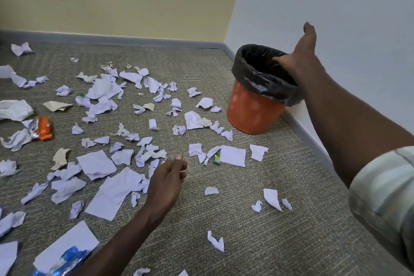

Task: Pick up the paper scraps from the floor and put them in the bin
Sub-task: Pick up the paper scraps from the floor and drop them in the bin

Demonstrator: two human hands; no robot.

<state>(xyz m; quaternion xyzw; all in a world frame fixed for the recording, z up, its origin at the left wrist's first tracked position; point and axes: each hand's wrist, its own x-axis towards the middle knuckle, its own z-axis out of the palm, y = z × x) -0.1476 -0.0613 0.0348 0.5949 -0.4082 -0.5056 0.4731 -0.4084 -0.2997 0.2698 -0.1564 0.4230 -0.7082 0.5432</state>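
Several white paper scraps (233,155), some flat and some crumpled, litter the grey-green carpet, thickest at the left and centre. An orange bin (253,114) with a black liner stands in the corner by the right wall. My right hand (298,60) is over the bin's right rim, thumb pointing up and fingers dipping into the opening; no scrap shows in it. My left hand (168,175) hovers low over the carpet among the scraps with loosely curled fingers and holds nothing I can see.
An orange foil wrapper (43,127) and a white plastic bag (13,108) lie at the left. A blue wrapper (67,257) sits at the bottom left, and a small green wrapper (216,159) lies near the flat scrap. Walls close the corner behind and right of the bin.
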